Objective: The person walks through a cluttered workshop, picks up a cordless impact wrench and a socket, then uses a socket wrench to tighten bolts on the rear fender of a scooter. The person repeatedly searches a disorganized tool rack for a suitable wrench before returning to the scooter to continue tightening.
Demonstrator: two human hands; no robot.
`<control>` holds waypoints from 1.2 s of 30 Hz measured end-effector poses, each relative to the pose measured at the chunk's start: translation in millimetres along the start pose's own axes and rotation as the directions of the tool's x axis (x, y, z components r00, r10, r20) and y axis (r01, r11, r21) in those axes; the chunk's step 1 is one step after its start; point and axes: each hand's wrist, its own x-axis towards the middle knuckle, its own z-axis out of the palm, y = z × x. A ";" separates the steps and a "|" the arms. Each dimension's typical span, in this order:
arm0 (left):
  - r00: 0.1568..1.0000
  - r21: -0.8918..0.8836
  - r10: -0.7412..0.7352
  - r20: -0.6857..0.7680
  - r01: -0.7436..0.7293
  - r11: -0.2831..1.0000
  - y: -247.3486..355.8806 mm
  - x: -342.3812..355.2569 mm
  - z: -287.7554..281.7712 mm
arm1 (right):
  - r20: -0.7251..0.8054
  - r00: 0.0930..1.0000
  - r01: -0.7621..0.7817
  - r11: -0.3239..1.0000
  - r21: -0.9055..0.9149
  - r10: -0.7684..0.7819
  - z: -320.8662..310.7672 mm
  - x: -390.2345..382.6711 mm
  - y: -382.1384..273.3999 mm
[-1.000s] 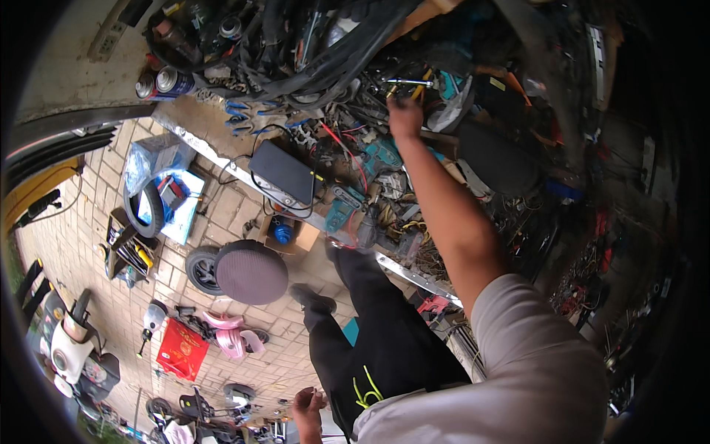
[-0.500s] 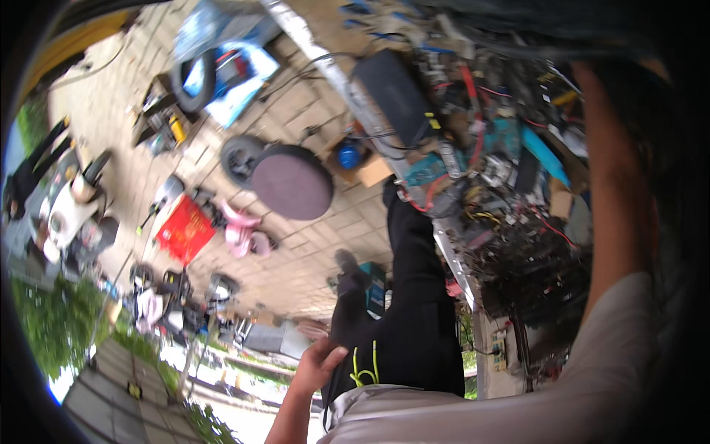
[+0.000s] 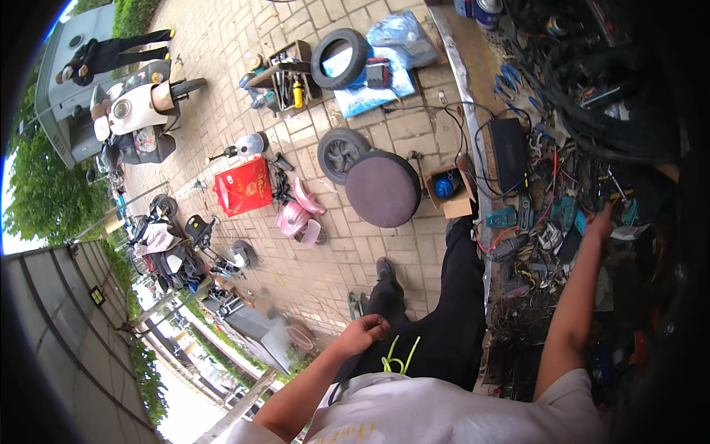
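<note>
On the cluttered workbench at the right, my right hand (image 3: 600, 222) reaches in among tools and loose parts. Its fingers are partly hidden there, so whether they hold anything does not show. Close to it lie a teal power tool (image 3: 564, 213), a metal tool (image 3: 616, 183) and tangled wires. A coil of black cables or tubes (image 3: 584, 137) lies farther up the bench. My left hand (image 3: 366, 331) hovers before my black trousers (image 3: 436, 337), fingers curled in, with nothing visible in them. A black oblong case (image 3: 507, 155) and blue-grey work gloves (image 3: 515, 90) lie on the bench.
Beside the bench stand a round stool (image 3: 382, 189) and an open cardboard box (image 3: 460, 205). Across the paving are a tire (image 3: 319, 65), a tool box (image 3: 307, 52), a red bag (image 3: 242, 186) and pink parts (image 3: 292, 220). Farther off, a person (image 3: 107, 55) stands by a scooter (image 3: 126, 111).
The whole view has swung, bringing the paving and bench into a different place. My right hand, hidden at the bench's far side before, now shows nearer. The left hand's fingers are more curled.
</note>
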 end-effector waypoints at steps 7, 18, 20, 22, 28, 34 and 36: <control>0.978 0.036 0.207 0.004 -0.207 0.978 -38.2 -22.8 -49.6 | 0.535 0.841 0.293 0.764 -0.575 0.080 -114.4 -273.4 152.2; 0.689 0.256 0.714 -0.126 -0.673 0.694 -160.8 -53.7 -249.7 | 0.795 -0.210 0.973 0.039 0.229 0.569 -158.4 -682.3 220.2; 0.602 0.457 0.794 -0.086 -0.684 0.568 -178.2 -73.2 -288.8 | 0.715 -0.350 0.904 0.017 0.428 0.605 -154.5 -753.7 233.9; 0.514 0.592 0.852 -0.102 -0.657 0.467 -193.0 -93.9 -318.4 | 0.644 -0.405 0.848 0.003 0.530 0.649 -148.0 -819.0 244.6; 0.389 0.506 0.909 -0.146 -0.761 0.407 -201.2 -112.0 -382.3 | 0.573 -0.301 0.842 -0.071 0.535 0.762 -117.5 -945.2 261.6; 0.473 0.117 0.830 -0.295 -0.845 0.522 -199.8 -97.0 -440.3 | 0.486 -0.221 0.926 0.026 0.377 0.846 -77.0 -1011.6 299.8; 0.520 0.041 0.753 -0.404 -0.812 0.582 -200.6 -90.1 -467.8 | 0.480 -0.252 0.915 0.046 0.400 0.840 -54.2 -1030.8 313.3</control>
